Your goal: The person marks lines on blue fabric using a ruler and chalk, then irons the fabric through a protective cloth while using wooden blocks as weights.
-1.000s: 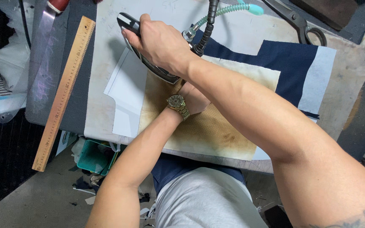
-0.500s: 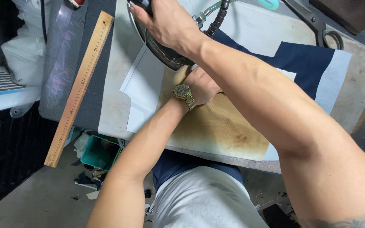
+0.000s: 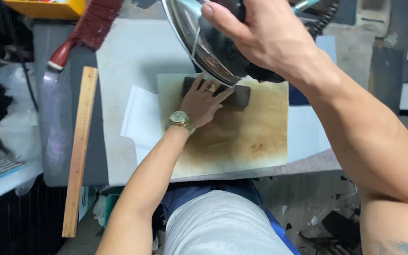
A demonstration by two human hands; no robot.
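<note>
A grey padded table point(image 3: 133, 61) fills most of the view, with a person's lap in grey cloth below its near edge. On the table lies a scorched, brown-stained cloth point(image 3: 251, 137), and white fabric point(image 3: 140, 123) sticks out from under it on the left, with more white and a bit of dark blue fabric showing on the right.

The right arm crosses the picture from the lower right corner up to the top. The right hand point(image 3: 265, 40) is clenched around the handle of an iron point(image 3: 204, 45), which is lifted off the cloth and tilted so its shiny metal soleplate faces the camera (the handle itself is mostly hidden under the hand). A coiled cord and a pale green hose show just behind the iron at the top edge.

The left hand point(image 3: 204, 101) lies flat with fingers spread, pressing on a small dark piece of fabric point(image 3: 239, 97) that sits near the top of the stained cloth, just below the raised iron. The hand grips nothing; it only presses down. A gold watch point(image 3: 181, 119) is on the left wrist.

A long wooden ruler point(image 3: 80, 151) lies along the left side of the table, well apart from the hands. A brush point(image 3: 88, 26) with a red handle rests at the top left corner, next to a yellow tray point(image 3: 48, 7).
</note>
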